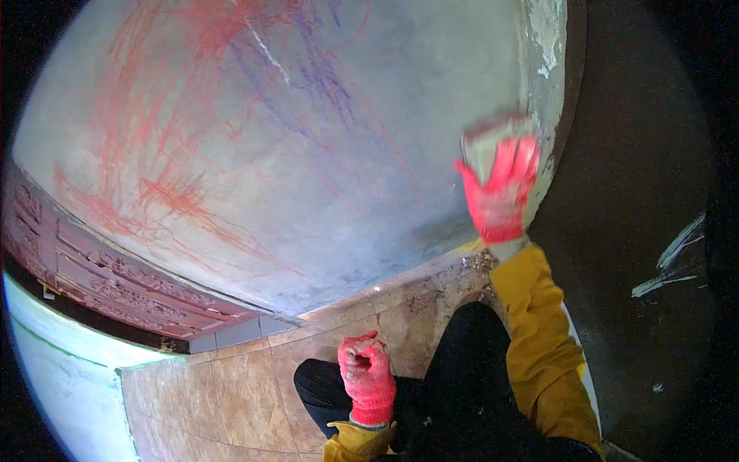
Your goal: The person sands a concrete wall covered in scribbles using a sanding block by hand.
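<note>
My right hand, in a red work glove, presses a flat greenish pad with a dark reddish edge against the painted wall. Motion blurs the pad, so its exact kind cannot be told. Its place on the wall is beside the worn right-hand edge, where patches of white filler show. Over my knee, my left hand, gloved in the same red, has its fingers curled in a loose fist. Nothing shows inside it. Red and purple scribbles cover much of the wall's left and upper parts.
A carved pinkish door stands to the left, with a dark lower edge. Tan floor tiles run along the wall's foot. Crumbs of debris lie in the corner below my right hand. A dark brown surface with white smears rises at right.
</note>
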`<state>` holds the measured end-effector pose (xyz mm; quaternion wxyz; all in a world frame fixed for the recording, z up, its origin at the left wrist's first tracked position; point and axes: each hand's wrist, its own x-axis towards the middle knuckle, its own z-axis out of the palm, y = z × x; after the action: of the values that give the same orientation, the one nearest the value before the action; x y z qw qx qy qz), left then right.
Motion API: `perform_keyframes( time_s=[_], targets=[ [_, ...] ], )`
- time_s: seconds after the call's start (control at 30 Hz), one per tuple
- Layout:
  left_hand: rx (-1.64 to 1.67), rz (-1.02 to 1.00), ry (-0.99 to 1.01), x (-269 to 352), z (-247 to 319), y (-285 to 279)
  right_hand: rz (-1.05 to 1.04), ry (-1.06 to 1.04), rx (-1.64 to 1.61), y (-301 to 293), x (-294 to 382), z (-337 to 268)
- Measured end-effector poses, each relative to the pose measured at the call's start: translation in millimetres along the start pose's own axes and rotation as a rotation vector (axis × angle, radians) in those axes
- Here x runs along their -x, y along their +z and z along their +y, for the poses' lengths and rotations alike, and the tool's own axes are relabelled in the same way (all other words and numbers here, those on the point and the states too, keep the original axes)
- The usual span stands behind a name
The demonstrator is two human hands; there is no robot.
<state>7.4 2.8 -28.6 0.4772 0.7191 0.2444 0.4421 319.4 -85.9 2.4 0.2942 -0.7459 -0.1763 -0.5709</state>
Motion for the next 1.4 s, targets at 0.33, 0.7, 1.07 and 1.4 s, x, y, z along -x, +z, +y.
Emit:
perform_keyframes(
  time_s=[0.33,0.7,1.07,1.4],
  targets=[
    [0.065,0.038,-0.081,13,-10,-12,-0.154,-0.021,-0.002,-3,47,-10],
    [0.122,0.028,-0.141,17,-7,-7,-0.245,-0.215,-0.121,12,178,34],
    [0.128,0.012,-0.108,8,-11,-2,-0.066,-0.124,-0.004,10,68,-4],
    [0.1,-0.055,-0.191,11,-8,-1,-0.145,-0.182,0.035,-11,-7,-39]
  ],
)
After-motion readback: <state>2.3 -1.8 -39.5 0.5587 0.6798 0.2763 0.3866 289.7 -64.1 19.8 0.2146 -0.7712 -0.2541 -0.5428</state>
